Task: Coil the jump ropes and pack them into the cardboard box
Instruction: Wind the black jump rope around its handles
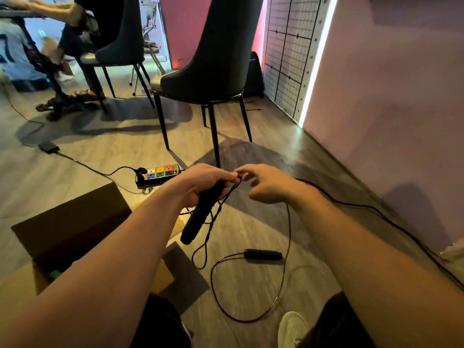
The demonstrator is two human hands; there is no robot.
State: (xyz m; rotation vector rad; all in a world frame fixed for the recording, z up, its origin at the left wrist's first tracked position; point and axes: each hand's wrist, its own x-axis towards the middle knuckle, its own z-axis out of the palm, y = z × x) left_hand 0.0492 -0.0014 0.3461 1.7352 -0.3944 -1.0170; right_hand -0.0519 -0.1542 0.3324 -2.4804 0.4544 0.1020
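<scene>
Your left hand [200,182] gripped a rope handle [198,219]; I cannot tell your right hand's [271,187] grip. A chair [213,71] stood ahead, the box [75,217] at your left.

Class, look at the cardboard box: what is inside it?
Inside the cardboard box only a small green thing shows; the left arm covers most of the rest.

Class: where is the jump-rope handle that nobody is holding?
In the head view, the loose handle lies on the wooden floor, centre-right, below the right hand.

No legible text; perhaps blurred lettering on the far-left cloth [10,54].
</scene>
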